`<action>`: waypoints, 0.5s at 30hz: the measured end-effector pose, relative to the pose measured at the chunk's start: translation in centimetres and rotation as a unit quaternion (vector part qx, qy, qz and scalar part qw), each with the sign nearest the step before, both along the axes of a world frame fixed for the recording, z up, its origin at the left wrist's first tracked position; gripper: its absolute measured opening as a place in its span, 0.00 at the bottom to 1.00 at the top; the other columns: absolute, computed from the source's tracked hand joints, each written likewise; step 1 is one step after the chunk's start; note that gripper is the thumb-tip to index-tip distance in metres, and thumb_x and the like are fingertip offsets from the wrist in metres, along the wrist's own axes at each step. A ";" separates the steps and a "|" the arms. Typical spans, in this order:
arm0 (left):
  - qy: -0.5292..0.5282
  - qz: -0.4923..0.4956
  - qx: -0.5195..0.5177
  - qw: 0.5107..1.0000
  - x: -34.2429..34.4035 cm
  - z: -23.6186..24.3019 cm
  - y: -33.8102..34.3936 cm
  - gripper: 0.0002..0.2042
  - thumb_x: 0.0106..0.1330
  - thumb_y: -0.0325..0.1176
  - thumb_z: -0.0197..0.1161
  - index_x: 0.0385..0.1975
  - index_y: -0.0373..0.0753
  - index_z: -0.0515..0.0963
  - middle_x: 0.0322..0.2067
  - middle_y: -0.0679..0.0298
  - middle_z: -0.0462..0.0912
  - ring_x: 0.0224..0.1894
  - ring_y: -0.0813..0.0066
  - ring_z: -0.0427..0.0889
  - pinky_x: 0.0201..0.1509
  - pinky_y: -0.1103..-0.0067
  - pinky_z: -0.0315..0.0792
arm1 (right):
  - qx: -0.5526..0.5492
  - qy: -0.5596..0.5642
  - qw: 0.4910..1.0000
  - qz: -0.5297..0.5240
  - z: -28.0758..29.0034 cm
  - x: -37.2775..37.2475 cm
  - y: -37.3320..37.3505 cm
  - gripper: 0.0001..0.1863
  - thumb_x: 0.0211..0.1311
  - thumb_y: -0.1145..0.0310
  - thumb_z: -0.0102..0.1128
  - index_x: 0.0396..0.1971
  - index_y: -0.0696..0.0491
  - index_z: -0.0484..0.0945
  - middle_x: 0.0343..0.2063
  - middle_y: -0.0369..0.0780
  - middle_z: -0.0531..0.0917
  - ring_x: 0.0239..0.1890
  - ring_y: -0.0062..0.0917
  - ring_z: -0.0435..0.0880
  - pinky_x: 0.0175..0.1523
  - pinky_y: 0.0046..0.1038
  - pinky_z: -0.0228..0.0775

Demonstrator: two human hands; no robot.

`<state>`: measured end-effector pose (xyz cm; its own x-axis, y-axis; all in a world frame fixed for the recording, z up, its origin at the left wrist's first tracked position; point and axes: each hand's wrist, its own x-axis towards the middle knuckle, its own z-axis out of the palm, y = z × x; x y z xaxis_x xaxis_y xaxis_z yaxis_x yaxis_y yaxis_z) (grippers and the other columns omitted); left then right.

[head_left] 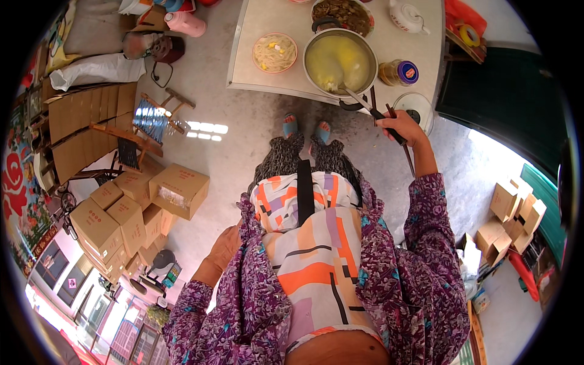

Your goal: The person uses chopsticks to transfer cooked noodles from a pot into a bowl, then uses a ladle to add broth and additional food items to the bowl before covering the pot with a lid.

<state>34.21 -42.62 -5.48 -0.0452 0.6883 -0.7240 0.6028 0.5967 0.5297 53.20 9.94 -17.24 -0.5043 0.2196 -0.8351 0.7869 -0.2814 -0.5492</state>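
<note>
My right hand (406, 126) is closed around the black handle of a metal ladle (359, 99) at the table's near right edge. The ladle's head dips into a two-handled pot (306, 74) of yellowish soup (340, 56), with a large pale piece in it. Dark chopsticks (410, 159) are gripped in the same hand, slanting past the fingers. My left hand (227, 244) hangs low beside my hip, against the purple flowered jacket. Its fingers are mostly hidden there, and I see nothing held in it.
On the table (249, 76) stand a plate of pale noodles (275, 53), a dish of brown food (344, 15), a jar (394, 72), a white teapot (407, 16) and a glass lid (420, 102). Cardboard boxes (126, 214) and a folding chair (137, 137) stand at left.
</note>
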 end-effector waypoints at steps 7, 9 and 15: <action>0.027 -0.075 0.025 0.997 -0.3 -0.3 -0.3 0.21 0.54 0.30 0.50 0.49 0.28 0.72 0.55 0.49 0.69 0.52 0.66 0.71 0.60 0.76 0.65 | -0.023 0.021 0.997 -0.065 0.0 1.9 -1.6 0.10 0.53 0.66 0.62 0.25 0.57 0.75 0.15 0.34 0.75 0.14 0.15 0.71 0.19 0.17 0.61; -0.005 0.007 0.015 1.000 -0.3 -0.3 -0.5 0.21 0.54 0.30 0.50 0.49 0.28 0.72 0.56 0.49 0.68 0.52 0.66 0.71 0.60 0.75 0.65 | -0.012 0.033 0.996 -0.083 0.0 2.2 -2.2 0.10 0.53 0.66 0.62 0.26 0.58 0.75 0.15 0.34 0.75 0.14 0.15 0.70 0.20 0.18 0.61; -0.063 0.122 -0.040 0.990 -0.4 0.2 0.3 0.22 0.53 0.30 0.50 0.50 0.29 0.71 0.56 0.50 0.68 0.51 0.66 0.72 0.60 0.75 0.65 | 0.032 0.054 0.996 -0.070 -1.4 2.3 -3.3 0.09 0.52 0.66 0.62 0.23 0.57 0.75 0.15 0.33 0.74 0.14 0.16 0.71 0.21 0.19 0.62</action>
